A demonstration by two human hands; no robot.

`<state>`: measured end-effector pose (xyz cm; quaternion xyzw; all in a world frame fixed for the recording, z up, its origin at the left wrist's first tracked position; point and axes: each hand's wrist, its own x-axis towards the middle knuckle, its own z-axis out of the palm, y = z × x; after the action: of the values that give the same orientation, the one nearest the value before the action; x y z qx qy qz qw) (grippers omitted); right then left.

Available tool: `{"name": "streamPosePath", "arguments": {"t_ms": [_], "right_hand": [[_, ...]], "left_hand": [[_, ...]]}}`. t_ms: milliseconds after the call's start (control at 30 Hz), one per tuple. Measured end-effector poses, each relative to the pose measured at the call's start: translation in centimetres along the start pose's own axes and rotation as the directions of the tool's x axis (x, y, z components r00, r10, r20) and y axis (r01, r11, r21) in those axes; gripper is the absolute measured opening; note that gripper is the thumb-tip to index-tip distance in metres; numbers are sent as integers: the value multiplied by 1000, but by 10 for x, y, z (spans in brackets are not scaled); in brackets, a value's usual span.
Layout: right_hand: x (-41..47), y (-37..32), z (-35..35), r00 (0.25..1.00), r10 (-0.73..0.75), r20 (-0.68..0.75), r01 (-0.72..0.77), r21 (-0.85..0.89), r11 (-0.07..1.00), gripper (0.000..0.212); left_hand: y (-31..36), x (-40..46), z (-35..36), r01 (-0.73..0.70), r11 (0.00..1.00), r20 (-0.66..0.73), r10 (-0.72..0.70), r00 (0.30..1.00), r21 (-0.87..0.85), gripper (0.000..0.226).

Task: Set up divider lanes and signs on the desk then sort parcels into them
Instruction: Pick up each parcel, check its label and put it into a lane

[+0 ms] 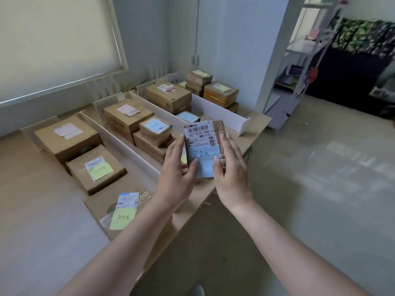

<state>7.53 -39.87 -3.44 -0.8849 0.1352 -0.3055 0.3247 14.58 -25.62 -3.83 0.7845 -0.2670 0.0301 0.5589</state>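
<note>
I hold a small brown parcel (204,144) upright above the desk's front edge; it bears a barcode label and a blue handwritten note. My left hand (177,171) grips its left side and my right hand (232,169) its right side. White divider walls (119,138) (222,113) split the wooden desk (259,124) into lanes. The left lane holds a large box (68,138), a box with a green note (96,168) and a flat parcel with a yellow note (119,210). The middle lanes hold boxes (128,118) (168,96) with pink and blue notes.
Stacked boxes with yellow notes (220,92) (199,79) fill the far right lane by the wall. A window blind (55,43) hangs at the left. A white shelf frame (299,67) stands on the floor right of the desk, beside dark furniture.
</note>
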Motion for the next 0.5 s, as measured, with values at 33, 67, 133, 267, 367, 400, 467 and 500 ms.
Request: {"name": "streamPosePath", "arguments": {"t_ms": [33, 67, 133, 267, 367, 400, 467, 500], "right_hand": [[18, 15, 1, 1000, 27, 6, -27, -3, 1000, 56], [34, 30, 2, 999, 48, 9, -48, -7, 999, 56], [65, 57, 1, 996, 92, 12, -91, -10, 996, 57], [127, 103, -6, 987, 154, 41, -154, -9, 988, 59], [173, 142, -12, 983, 167, 77, -168, 1, 986, 60], [188, 157, -13, 981, 168, 92, -170, 6, 986, 61], [220, 190, -13, 978, 165, 129, -169, 14, 986, 62], [236, 205, -13, 976, 161, 146, -165, 15, 986, 62]], "left_hand": [[-5, 19, 15, 8, 1000, 21, -7, 1000, -9, 73], [-9, 37, 30, 7, 1000, 37, -7, 999, -17, 75], [-15, 73, 57, 9, 1000, 69, -8, 998, -20, 73], [-20, 138, 105, 57, 998, 116, -55, 992, -16, 74], [-27, 183, 143, 107, 994, 158, -104, 982, -11, 73], [-29, 199, 156, 115, 993, 152, -116, 982, 13, 73], [-33, 227, 185, 144, 988, 131, -149, 980, 51, 72], [-34, 240, 199, 164, 985, 125, -169, 978, 48, 72]]}}
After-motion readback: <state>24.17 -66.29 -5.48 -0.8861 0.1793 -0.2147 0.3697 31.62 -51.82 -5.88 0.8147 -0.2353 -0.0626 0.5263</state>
